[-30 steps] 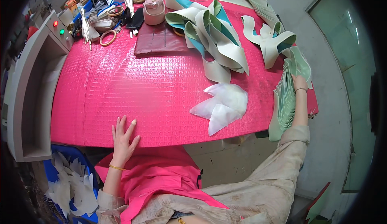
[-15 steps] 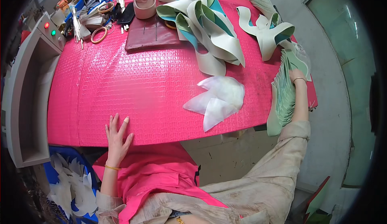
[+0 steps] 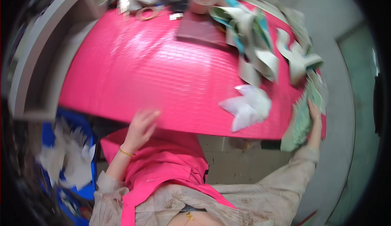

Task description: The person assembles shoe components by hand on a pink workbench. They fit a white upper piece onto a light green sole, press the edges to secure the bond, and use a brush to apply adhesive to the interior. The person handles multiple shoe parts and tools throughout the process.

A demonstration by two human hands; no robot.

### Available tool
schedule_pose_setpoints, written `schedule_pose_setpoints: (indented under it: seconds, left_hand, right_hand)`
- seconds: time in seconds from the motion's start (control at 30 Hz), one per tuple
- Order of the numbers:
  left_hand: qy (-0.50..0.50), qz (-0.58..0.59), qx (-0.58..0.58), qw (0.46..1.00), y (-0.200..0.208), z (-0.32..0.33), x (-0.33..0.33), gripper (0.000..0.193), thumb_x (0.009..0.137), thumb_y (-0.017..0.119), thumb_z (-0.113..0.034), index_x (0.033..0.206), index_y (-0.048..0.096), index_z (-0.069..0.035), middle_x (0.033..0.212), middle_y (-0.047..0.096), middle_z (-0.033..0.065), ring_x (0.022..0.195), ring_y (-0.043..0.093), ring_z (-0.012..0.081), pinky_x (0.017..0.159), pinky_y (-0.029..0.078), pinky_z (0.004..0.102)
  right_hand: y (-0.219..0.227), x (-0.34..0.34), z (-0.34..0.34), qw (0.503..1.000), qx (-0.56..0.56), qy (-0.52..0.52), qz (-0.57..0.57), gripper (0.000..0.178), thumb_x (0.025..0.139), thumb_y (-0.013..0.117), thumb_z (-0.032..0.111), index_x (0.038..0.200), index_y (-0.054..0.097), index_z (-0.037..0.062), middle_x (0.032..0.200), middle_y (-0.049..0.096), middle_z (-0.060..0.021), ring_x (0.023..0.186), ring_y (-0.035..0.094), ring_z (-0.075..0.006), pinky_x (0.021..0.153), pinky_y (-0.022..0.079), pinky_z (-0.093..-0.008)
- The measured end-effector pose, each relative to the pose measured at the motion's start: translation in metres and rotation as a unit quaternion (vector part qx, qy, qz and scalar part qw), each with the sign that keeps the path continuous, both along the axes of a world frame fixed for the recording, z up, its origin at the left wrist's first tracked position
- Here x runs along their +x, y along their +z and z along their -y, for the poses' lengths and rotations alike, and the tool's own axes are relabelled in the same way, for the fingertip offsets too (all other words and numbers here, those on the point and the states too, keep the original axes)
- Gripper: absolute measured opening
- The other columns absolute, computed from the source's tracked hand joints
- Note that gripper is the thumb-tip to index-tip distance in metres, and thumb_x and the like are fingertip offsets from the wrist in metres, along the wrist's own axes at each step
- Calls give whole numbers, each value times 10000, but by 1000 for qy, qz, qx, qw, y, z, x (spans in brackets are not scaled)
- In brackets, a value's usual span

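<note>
At the right edge of the table, my right hand (image 3: 314, 113) is against a long fanned stack of pale green, thin curved pieces (image 3: 299, 125). Its fingers close on the stack's outer side; whether one piece is pinched apart is too blurred to see. My left hand (image 3: 141, 126) hovers at the table's front edge, smeared by motion, with its fingers loosely stretched and nothing in them. Between the hands, nearer the right one, lie several white translucent curved pieces (image 3: 249, 107) in a loose overlapping pile on the pink table cover (image 3: 163, 83).
Looped white-and-green strips (image 3: 264, 63) are heaped at the back right, with more strips (image 3: 299, 59) beside them. A dark red mat (image 3: 199, 29), a pink lidded jar (image 3: 202, 1) and a tape ring (image 3: 147, 13) stand behind. A grey shelf (image 3: 49, 51) flanks the left; a blue bin (image 3: 87, 191) holds white scraps.
The view has swung left, so the table appears shifted right. My left hand has lifted off the table, where it lay spread. My right hand has slid nearer along the green stack.
</note>
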State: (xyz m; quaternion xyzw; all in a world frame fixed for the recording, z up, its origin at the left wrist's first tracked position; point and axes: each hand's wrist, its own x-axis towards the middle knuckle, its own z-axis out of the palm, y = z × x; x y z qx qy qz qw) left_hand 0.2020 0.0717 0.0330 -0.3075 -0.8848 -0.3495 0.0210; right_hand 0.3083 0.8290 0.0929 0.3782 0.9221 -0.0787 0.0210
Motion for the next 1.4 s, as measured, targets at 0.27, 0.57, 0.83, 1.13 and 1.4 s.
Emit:
schedule_pose_setpoints:
  seconds: [0.27,0.57,0.83,1.13,1.4]
  left_hand:
    - [123,118,41,984,-18,152,111,258,832,555,-96,1082,606,-55,1023,619,107,950,593,274,810,479,352]
    - [628,167,235,723,-111,403,159,378,797,597,-135,1146,571,9,1080,615,173,1010,587,267,897,438,339]
    - [728,90,-150,663,-262,442,129,474,774,628,-303,1118,583,20,968,627,230,995,589,349,881,449,391]
    - [660,91,394,634,-34,445,204,291,859,543,-76,1118,567,56,840,642,59,674,591,93,599,510,229]
    - [595,87,359,713,65,392,204,306,822,576,-25,1106,560,86,860,631,81,618,562,98,580,469,219]
  right_hand:
    - [39,-124,221,913,-160,282,-247,405,950,459,244,1307,438,54,1210,525,-148,1073,522,-239,898,417,-325]
    - [65,-189,640,709,-114,693,68,404,793,589,27,1190,516,31,1035,575,-162,829,594,-277,753,463,-349]
    - [43,-193,781,584,-11,795,164,408,784,621,152,1173,533,66,1031,586,-144,884,577,-336,784,464,-407]
    - [23,-174,894,456,-132,853,216,424,798,610,135,1200,508,50,1009,581,-171,870,581,-342,746,483,-398]
    - [-30,-119,1039,354,-389,850,12,958,641,770,163,1412,204,125,1405,269,-172,1308,258,-351,1070,251,-427]
